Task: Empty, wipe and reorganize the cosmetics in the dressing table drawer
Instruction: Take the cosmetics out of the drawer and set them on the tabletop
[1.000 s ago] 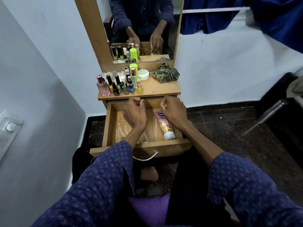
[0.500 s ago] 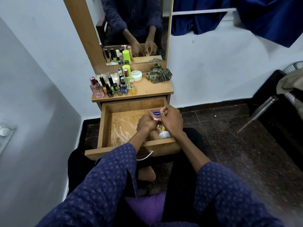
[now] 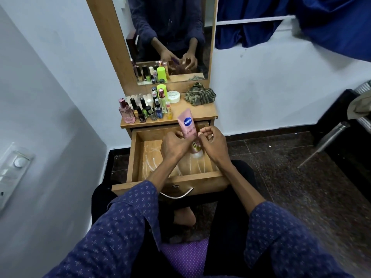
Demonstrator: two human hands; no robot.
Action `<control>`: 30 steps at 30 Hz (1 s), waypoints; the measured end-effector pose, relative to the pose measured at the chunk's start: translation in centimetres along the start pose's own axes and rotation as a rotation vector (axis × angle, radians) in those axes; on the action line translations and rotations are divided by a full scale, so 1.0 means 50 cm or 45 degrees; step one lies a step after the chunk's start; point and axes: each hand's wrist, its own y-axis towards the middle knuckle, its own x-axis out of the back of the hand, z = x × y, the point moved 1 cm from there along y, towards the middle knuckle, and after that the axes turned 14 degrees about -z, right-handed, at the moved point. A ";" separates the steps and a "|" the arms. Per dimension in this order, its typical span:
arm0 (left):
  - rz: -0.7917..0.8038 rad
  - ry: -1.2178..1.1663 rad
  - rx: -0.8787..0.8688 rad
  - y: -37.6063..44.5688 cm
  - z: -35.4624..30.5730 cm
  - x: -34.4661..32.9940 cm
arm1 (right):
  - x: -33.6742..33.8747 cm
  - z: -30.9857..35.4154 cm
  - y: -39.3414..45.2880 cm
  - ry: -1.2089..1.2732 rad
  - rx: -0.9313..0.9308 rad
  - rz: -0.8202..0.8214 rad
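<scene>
Pink Vaseline lotion tube (image 3: 188, 125) held upright above open drawer (image 3: 170, 180), white cap down, crimped end up near front edge of dressing table top (image 3: 200, 113). Left hand (image 3: 174, 146) grasps tube's lower half, fingers curled round it. Right hand (image 3: 212, 143) pinches tube's right side, fingers bent. Drawer lined with clear plastic sheet (image 3: 152, 157). Above drawer, on tabletop: nail polish bottles (image 3: 148, 111) clustered left, pink perfume bottle (image 3: 126, 113) leftmost, white jar (image 3: 173, 96), crumpled striped cloth (image 3: 199, 94) right.
</scene>
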 end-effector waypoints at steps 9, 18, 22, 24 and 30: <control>-0.298 -0.190 -0.381 0.031 -0.081 0.071 | -0.028 0.071 0.030 -0.024 0.360 0.159; -0.219 -0.480 -0.407 0.071 -0.056 0.088 | -0.081 0.129 0.173 -0.150 0.334 0.117; -0.135 -0.363 -0.399 0.079 0.011 0.092 | -0.128 0.137 0.222 -0.216 0.286 0.094; -0.091 -0.311 -0.400 0.078 0.039 0.099 | -0.145 0.142 0.232 -0.256 0.311 0.128; -0.055 -0.209 -0.423 0.082 0.080 0.116 | -0.174 0.149 0.244 -0.249 0.308 0.216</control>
